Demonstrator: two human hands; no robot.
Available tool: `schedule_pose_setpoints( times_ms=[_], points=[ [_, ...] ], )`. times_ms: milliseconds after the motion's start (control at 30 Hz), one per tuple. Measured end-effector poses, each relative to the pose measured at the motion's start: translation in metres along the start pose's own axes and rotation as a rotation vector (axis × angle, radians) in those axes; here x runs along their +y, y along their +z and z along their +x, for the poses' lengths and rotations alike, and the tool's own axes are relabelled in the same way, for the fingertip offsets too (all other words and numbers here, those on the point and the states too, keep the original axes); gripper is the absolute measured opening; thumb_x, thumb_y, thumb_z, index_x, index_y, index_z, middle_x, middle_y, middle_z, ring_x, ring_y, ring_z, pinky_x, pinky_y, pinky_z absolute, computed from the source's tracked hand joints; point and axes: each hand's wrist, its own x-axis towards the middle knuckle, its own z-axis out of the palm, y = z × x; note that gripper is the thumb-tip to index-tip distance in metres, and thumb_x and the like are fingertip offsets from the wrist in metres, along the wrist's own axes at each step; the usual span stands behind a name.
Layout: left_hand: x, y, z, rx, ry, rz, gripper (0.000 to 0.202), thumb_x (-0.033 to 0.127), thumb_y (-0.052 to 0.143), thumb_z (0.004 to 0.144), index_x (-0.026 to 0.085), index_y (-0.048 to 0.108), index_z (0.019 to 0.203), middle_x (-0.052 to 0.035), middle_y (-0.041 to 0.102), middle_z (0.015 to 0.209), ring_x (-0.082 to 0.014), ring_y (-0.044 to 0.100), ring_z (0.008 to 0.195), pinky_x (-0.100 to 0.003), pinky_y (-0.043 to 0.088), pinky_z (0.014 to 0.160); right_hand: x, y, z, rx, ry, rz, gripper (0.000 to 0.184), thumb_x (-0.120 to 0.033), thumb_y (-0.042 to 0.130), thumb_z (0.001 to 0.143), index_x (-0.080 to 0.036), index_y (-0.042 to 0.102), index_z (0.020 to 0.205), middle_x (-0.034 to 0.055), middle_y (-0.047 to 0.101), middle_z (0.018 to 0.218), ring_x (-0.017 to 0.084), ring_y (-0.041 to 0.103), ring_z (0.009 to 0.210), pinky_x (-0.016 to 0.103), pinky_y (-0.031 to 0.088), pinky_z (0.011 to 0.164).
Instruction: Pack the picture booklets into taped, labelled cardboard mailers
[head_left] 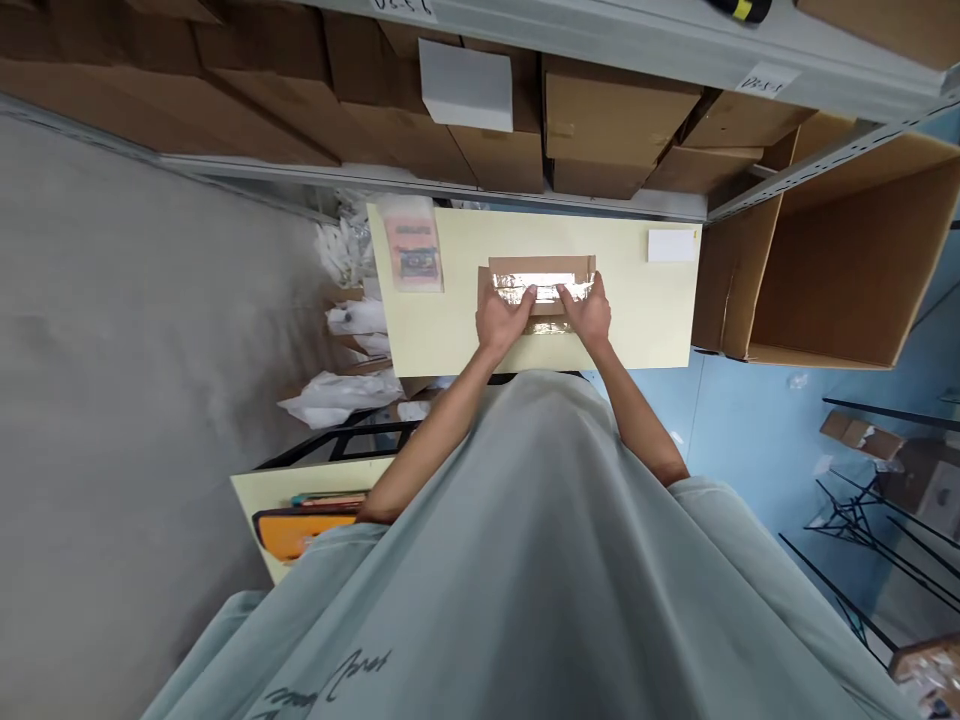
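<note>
A small flat cardboard box (541,266) with shiny clear packing tape across it is held over the pale yellow table. My left hand (501,320) grips its left end, the thumb lying on the taped face. At the other end my right hand (591,312) holds it the same way, thumb pointing inward. Both hands' other fingers are hidden behind the box. Below its near edge, another taped strip of cardboard shows; I cannot tell whether it belongs to the same box.
On the table (465,345) lie a pink printed packet (416,255) and a white label (671,245). A large open carton (832,270) stands at the right. Behind is a metal shelf (637,50) with cardboard boxes (615,110). White bags (337,395) lie at the left.
</note>
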Motion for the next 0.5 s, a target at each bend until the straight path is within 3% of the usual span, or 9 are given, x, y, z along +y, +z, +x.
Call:
schedule_pose_setpoints(
  times_ms=[67, 133, 233, 300, 367, 433, 500],
  points=[
    [0.000, 0.006, 0.005, 0.009, 0.012, -0.010, 0.080, 0.082, 0.094, 0.083, 0.020, 0.069, 0.126, -0.0226, 0.084, 0.117, -0.0514, 0.076, 0.134, -0.057, 0.063, 0.113, 0.003, 0.003, 0.003, 0.029, 0.085, 0.037, 0.104, -0.084, 0.040, 0.114, -0.011, 0.025, 0.188, 0.0281, 0.057, 0.181, 0.045, 0.065, 0.162, 0.065, 0.058, 0.132],
    [-0.004, 0.008, 0.011, 0.018, 0.035, 0.007, 0.072, 0.078, 0.095, 0.084, 0.021, 0.070, 0.120, -0.0195, 0.083, 0.106, -0.0506, 0.075, 0.133, -0.055, 0.062, 0.111, 0.006, 0.003, 0.002, 0.046, 0.130, 0.067, 0.100, -0.085, 0.031, 0.115, -0.015, 0.031, 0.187, 0.0239, 0.067, 0.173, 0.042, 0.070, 0.156, 0.061, 0.059, 0.131],
    [-0.013, -0.001, 0.018, 0.002, 0.018, 0.056, 0.049, 0.070, 0.086, 0.097, 0.025, 0.068, 0.098, -0.0113, 0.074, 0.085, -0.0443, 0.079, 0.115, -0.051, 0.061, 0.106, 0.014, -0.005, 0.002, 0.024, 0.119, 0.090, 0.096, -0.080, 0.015, 0.118, -0.017, 0.035, 0.187, 0.0208, 0.078, 0.158, 0.039, 0.076, 0.146, 0.059, 0.062, 0.127],
    [-0.017, -0.012, 0.022, -0.060, 0.023, 0.042, 0.043, 0.063, 0.077, 0.105, 0.027, 0.063, 0.085, -0.0079, 0.069, 0.079, -0.0378, 0.078, 0.106, -0.048, 0.062, 0.105, 0.019, -0.013, 0.002, 0.002, 0.075, 0.116, 0.093, -0.074, 0.014, 0.119, -0.014, 0.036, 0.187, 0.0207, 0.080, 0.155, 0.037, 0.075, 0.147, 0.058, 0.061, 0.129],
    [-0.018, -0.024, 0.025, -0.114, 0.047, -0.006, 0.034, 0.052, 0.072, 0.108, 0.026, 0.067, 0.087, -0.0083, 0.074, 0.087, -0.0333, 0.077, 0.107, -0.046, 0.062, 0.107, 0.024, -0.021, 0.002, 0.019, 0.008, 0.133, 0.088, -0.067, 0.023, 0.119, -0.011, 0.043, 0.184, 0.0231, 0.072, 0.165, 0.036, 0.067, 0.158, 0.059, 0.054, 0.136],
    [-0.014, -0.034, 0.027, -0.121, 0.053, -0.041, 0.016, 0.038, 0.071, 0.104, 0.022, 0.076, 0.102, -0.0118, 0.081, 0.109, -0.0312, 0.077, 0.115, -0.045, 0.063, 0.112, 0.027, -0.029, 0.001, 0.073, -0.051, 0.131, 0.080, -0.061, 0.035, 0.117, -0.011, 0.055, 0.175, 0.0258, 0.065, 0.172, 0.036, 0.060, 0.163, 0.061, 0.051, 0.139],
    [-0.007, -0.043, 0.026, -0.110, 0.056, -0.054, 0.023, 0.026, 0.072, 0.097, 0.019, 0.082, 0.117, -0.0147, 0.081, 0.127, -0.0306, 0.078, 0.121, -0.044, 0.063, 0.116, 0.026, -0.036, -0.003, 0.118, -0.080, 0.122, 0.071, -0.058, 0.045, 0.114, -0.013, 0.066, 0.164, 0.0268, 0.067, 0.163, 0.037, 0.065, 0.154, 0.062, 0.057, 0.132]
  ],
)
